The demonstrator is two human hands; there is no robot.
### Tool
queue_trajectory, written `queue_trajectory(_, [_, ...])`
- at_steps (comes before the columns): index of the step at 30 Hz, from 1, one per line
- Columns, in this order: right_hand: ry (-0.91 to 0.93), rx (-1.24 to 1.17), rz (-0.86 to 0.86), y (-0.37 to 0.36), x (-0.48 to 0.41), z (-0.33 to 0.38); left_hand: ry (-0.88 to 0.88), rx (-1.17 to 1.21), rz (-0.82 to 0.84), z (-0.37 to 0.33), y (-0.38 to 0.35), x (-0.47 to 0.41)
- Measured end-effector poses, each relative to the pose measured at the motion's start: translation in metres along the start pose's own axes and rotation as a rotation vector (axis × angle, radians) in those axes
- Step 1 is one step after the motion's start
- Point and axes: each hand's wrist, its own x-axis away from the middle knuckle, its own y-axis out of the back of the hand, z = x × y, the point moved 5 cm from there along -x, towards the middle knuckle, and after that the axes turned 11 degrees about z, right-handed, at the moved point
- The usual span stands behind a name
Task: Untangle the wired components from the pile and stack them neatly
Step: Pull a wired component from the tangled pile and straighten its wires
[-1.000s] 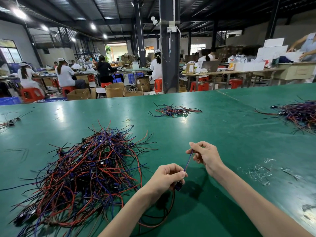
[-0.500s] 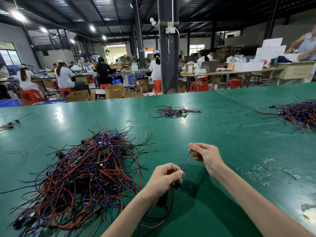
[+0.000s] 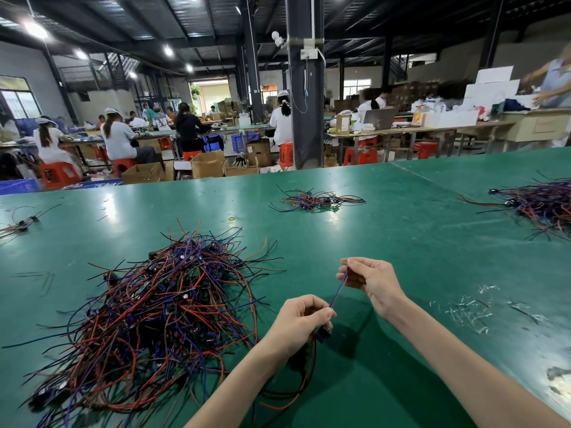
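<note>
A big tangled pile point(image 3: 154, 313) of red, black and purple wired components lies on the green table point(image 3: 401, 242), left of my hands. My left hand point(image 3: 298, 324) grips one wired component point(image 3: 323, 335), whose small black part shows under my fingers; its red and black wires loop down below my wrist. A purple wire point(image 3: 339, 288) of this component runs taut up to my right hand point(image 3: 369, 278), which pinches its end between thumb and fingers. Both hands hover above the table, right of the pile.
A small stack of sorted wires point(image 3: 318, 200) lies farther back at centre. Another pile point(image 3: 543, 202) sits at the right edge, and a few wires point(image 3: 18, 225) at the far left. Clear plastic scraps point(image 3: 469, 310) lie to my right. People work at tables beyond.
My hands have stayed almost in place, still stretching the purple wire between them. The view shifted slightly.
</note>
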Motion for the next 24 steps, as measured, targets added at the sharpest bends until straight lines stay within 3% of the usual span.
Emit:
queue_trajectory(10, [0.013, -0.149, -0.05, -0.005, 0.003, 0.002, -0.024, -0.012, -0.107, -0.003, 0.005, 0.0])
queue_trajectory(13, [-0.04, -0.156, 0.07, -0.019, 0.009, 0.006, -0.109, 0.093, -0.272, -0.01, 0.017, 0.001])
queue_trajectory(17, [-0.137, 0.028, 0.33, -0.048, 0.024, -0.001, -0.248, 0.164, -0.489, -0.019, 0.043, 0.005])
queue_trajectory(21, [-0.174, 0.129, 0.535, -0.072, 0.04, -0.01, -0.28, 0.23, -0.565, -0.017, 0.049, 0.008])
queue_trajectory(24, [-0.129, 0.214, 0.564, -0.079, 0.047, -0.013, -0.28, 0.364, -0.55, -0.012, 0.047, 0.006])
